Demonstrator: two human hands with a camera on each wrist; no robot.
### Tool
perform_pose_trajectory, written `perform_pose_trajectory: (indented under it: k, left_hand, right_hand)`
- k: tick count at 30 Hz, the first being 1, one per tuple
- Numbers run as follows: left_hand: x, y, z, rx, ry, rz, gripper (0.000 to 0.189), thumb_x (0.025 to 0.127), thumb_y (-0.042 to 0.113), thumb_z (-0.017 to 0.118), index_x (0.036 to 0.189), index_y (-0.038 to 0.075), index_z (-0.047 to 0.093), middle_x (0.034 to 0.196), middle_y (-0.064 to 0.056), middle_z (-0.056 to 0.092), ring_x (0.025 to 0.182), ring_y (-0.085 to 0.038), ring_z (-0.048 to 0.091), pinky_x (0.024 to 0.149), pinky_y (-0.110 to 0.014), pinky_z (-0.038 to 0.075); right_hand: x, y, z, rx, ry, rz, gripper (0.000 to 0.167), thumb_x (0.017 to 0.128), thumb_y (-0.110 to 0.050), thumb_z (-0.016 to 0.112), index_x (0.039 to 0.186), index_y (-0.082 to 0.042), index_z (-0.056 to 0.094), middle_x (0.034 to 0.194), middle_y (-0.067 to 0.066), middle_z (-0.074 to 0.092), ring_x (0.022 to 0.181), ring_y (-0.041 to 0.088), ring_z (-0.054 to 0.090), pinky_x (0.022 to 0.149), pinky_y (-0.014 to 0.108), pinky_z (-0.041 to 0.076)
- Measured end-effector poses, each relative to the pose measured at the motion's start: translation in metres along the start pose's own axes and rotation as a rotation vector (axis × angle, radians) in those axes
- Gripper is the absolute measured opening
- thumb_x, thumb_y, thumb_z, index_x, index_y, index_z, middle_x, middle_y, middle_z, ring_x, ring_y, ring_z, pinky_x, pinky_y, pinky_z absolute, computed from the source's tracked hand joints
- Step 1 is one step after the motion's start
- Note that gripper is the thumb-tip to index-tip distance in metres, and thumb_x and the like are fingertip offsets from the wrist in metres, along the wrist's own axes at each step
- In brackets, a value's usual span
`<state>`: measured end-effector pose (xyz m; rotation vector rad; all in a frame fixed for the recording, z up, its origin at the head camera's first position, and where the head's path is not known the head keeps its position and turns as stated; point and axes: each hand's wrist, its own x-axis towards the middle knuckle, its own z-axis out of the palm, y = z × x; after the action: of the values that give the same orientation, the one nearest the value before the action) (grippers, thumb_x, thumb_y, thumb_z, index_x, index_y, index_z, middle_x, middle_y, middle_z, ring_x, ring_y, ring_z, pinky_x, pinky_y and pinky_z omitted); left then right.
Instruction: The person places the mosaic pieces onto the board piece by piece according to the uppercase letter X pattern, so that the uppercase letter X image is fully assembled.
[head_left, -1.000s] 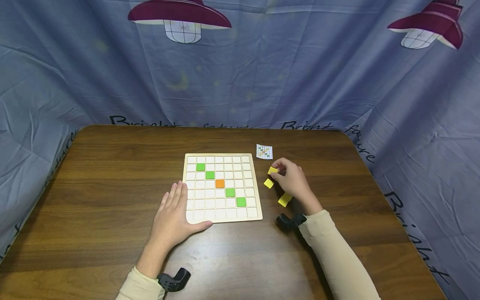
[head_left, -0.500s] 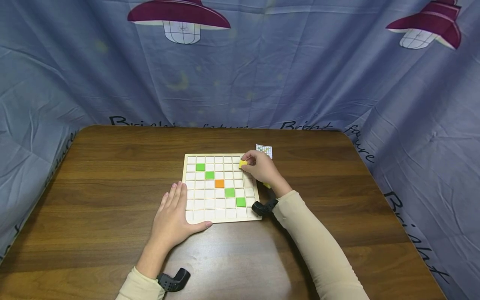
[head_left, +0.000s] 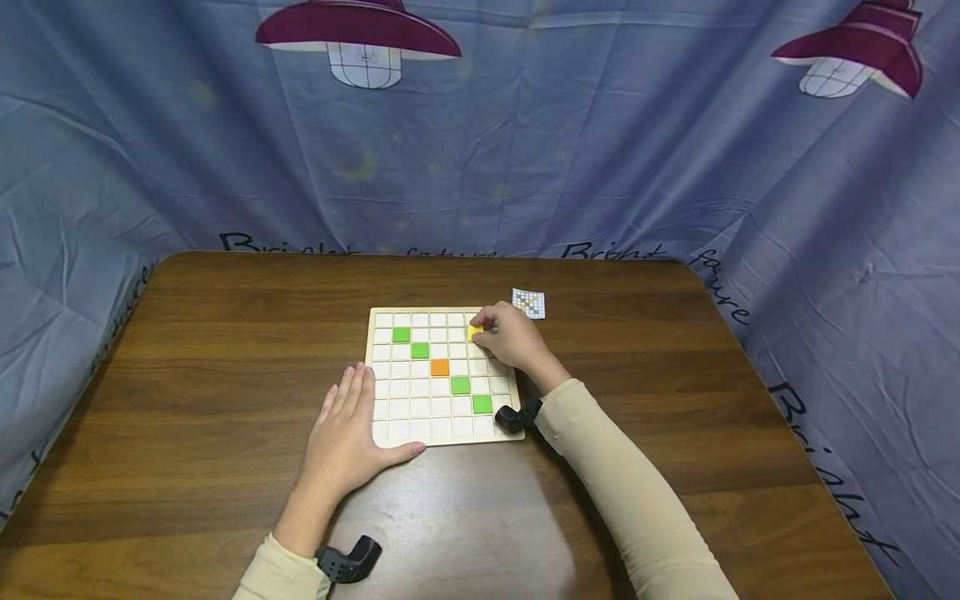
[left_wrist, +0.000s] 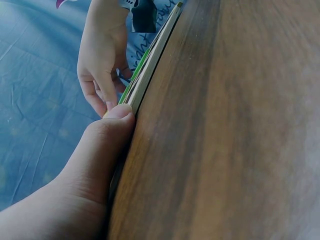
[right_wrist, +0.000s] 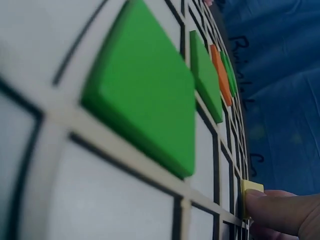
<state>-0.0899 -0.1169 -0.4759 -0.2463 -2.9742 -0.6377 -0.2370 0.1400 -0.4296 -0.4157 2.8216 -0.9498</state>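
Observation:
A square wooden board (head_left: 457,442) with a grid of white cells lies on the table, and green tiles (head_left: 461,385) and an orange tile (head_left: 439,367) form a diagonal across it. My right hand (head_left: 517,340) pinches a yellow tile (head_left: 475,332) between thumb and fingers, over a cell in the second row from the back, toward the right. In the right wrist view the yellow tile (right_wrist: 252,186) stands right at the board's surface. My left hand (head_left: 341,446) rests with straight fingers along the board's left edge, its thumb (left_wrist: 120,111) at the near left corner.
A small printed card (head_left: 532,302) with a coloured grid pattern lies just past the board's far right corner. The wooden table (head_left: 225,350) ends at a blue curtain (head_left: 480,142) behind. My right forearm (head_left: 615,467) crosses the table right of the board.
My right hand has carried a yellow tile leftward from the table onto the board's far right part. Other yellow tiles seen earlier are now hidden by the right arm. The left hand stays put.

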Motion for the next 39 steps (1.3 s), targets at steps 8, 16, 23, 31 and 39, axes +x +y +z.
perform_pose_trajectory:
  k: [8, 16, 23, 31, 39]
  left_hand:
    - [0.000, 0.001, 0.001, -0.005, -0.016, -0.009, 0.137, 0.065, 0.086, 0.065, 0.155, -0.007, 0.020, 0.163, -0.024, 0.019, 0.153, -0.037, 0.018, 0.124, -0.052, 0.018]
    - [-0.001, 0.001, 0.002, -0.006, -0.019, -0.013, 0.137, 0.064, 0.086, 0.065, 0.155, -0.007, 0.019, 0.164, -0.024, 0.018, 0.154, -0.036, 0.016, 0.125, -0.051, 0.017]
    - [-0.001, 0.001, 0.001, -0.008, -0.011, -0.008, 0.138, 0.064, 0.087, 0.064, 0.155, -0.006, 0.019, 0.164, -0.023, 0.019, 0.153, -0.037, 0.017, 0.125, -0.050, 0.017]
    - [0.000, 0.000, -0.002, -0.008, -0.021, -0.011, 0.138, 0.064, 0.087, 0.064, 0.155, -0.006, 0.018, 0.164, -0.023, 0.018, 0.154, -0.037, 0.016, 0.125, -0.051, 0.017]
    - [0.000, 0.001, -0.002, -0.012, -0.029, -0.013, 0.138, 0.064, 0.086, 0.064, 0.155, -0.006, 0.018, 0.164, -0.023, 0.018, 0.154, -0.037, 0.016, 0.125, -0.051, 0.017]
  right_hand:
    - [-0.005, 0.006, -0.003, -0.085, -0.082, -0.037, 0.032, 0.092, -0.023, 0.071, 0.124, -0.019, 0.072, 0.106, 0.002, 0.057, 0.088, 0.020, 0.050, 0.073, 0.033, 0.043]
    - [-0.021, 0.020, -0.022, -0.064, -0.055, -0.048, 0.041, 0.094, -0.023, 0.068, 0.134, -0.015, 0.062, 0.104, 0.004, 0.059, 0.088, 0.021, 0.052, 0.074, 0.035, 0.045]
    - [-0.047, 0.041, -0.047, -0.196, -0.039, 0.040, 0.040, 0.092, -0.031, 0.071, 0.127, -0.013, 0.067, 0.111, 0.007, 0.063, 0.103, 0.026, 0.055, 0.086, 0.043, 0.049]
    - [-0.066, 0.051, -0.056, -0.246, -0.078, 0.079, 0.035, 0.084, -0.033, 0.080, 0.111, -0.012, 0.071, 0.111, 0.007, 0.065, 0.109, 0.029, 0.054, 0.091, 0.046, 0.047]
    - [-0.058, 0.058, -0.052, -0.043, -0.076, 0.085, 0.020, 0.088, -0.016, 0.076, 0.099, -0.010, 0.061, 0.093, 0.005, 0.062, 0.086, 0.020, 0.056, 0.075, 0.032, 0.046]
